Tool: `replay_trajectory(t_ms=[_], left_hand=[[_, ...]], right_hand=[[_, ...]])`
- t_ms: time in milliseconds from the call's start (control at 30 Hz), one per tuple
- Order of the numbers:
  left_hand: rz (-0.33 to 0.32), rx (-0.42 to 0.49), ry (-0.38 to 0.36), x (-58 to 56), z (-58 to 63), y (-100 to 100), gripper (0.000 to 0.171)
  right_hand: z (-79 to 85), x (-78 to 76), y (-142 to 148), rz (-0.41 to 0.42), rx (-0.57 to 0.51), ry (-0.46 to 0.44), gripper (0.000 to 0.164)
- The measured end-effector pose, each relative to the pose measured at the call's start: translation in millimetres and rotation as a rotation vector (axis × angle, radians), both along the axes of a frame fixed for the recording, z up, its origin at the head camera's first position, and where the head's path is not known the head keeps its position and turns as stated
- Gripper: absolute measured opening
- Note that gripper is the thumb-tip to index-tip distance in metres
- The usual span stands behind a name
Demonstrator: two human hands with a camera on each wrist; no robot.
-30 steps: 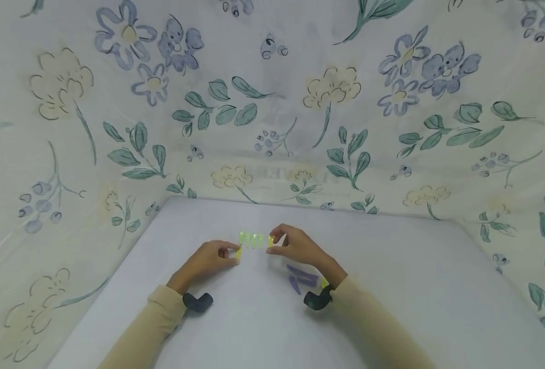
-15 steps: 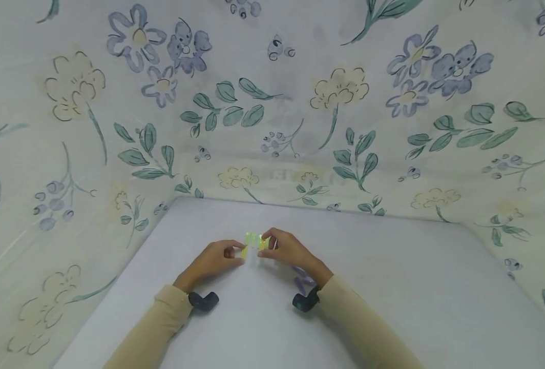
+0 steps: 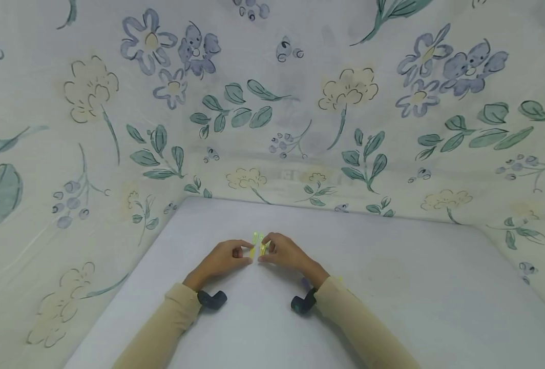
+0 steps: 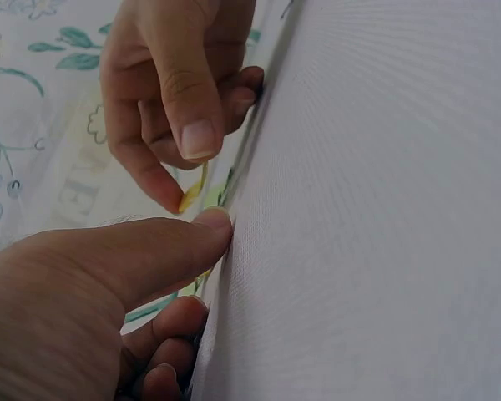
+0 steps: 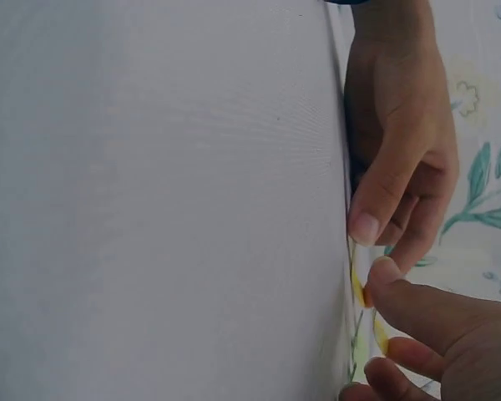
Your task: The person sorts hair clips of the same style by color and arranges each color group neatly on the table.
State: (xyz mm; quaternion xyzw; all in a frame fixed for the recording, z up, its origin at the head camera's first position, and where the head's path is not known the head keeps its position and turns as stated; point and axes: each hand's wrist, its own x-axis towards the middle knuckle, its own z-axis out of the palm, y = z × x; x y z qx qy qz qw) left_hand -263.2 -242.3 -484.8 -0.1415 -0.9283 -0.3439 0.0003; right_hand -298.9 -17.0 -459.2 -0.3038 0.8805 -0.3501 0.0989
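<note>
My left hand point(image 3: 224, 259) pinches a slim yellow hair clip point(image 3: 252, 252) between thumb and fingertips, upright over the white table. Just to its right, my right hand point(image 3: 288, 253) pinches a second yellow clip point(image 3: 263, 249), and a narrow gap separates the two. Behind the fingertips show green hair clips point(image 3: 255, 237); my right fingers hide part of their row. In the right wrist view, the left hand's yellow clip point(image 5: 358, 286) stands beside the right thumb, while the other yellow clip point(image 5: 382, 336) sits between the right thumb and a finger.
A purple clip point(image 3: 306, 283) peeks out beside my right wrist, mostly covered by the arm and the black wrist camera point(image 3: 302, 302). A yellow speck point(image 3: 340, 279) shows past the right sleeve. Flower-patterned cloth point(image 3: 300, 128) rises behind the white table point(image 3: 392, 277).
My right hand has moved left with its yellow clip, close to the left hand's clip, covering part of the green row. The right arm now hides most purple clips. The head view has shifted slightly.
</note>
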Motion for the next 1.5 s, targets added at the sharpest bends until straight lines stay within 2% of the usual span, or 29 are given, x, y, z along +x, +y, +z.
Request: replay_trajectory(t_ms=[233,667,1000,1500], left_hand=[[0.033,-0.021,-0.010,-2.6,-4.1,0.7,0.038],[0.033,-0.014,-0.020,-2.6,-5.1,0.2,0.040],[0.027,-0.016,-0.009,-1.0,-2.7,0.8,0.041],[0.024,-0.009,0.009,-2.0,-6.0,-1.0,0.042]], right_hand=[[-4.7,-2.2,-3.2,0.001,0.058,0.033,0.047],[-9.5,-2.7,-6.8,-0.011,0.161,0.092,0.045],[-10.6,-4.7,-7.1,-0.010,0.155,0.080,0.044],[-8.9,-2.5,-7.3,-0.012,0.163,0.074,0.047]])
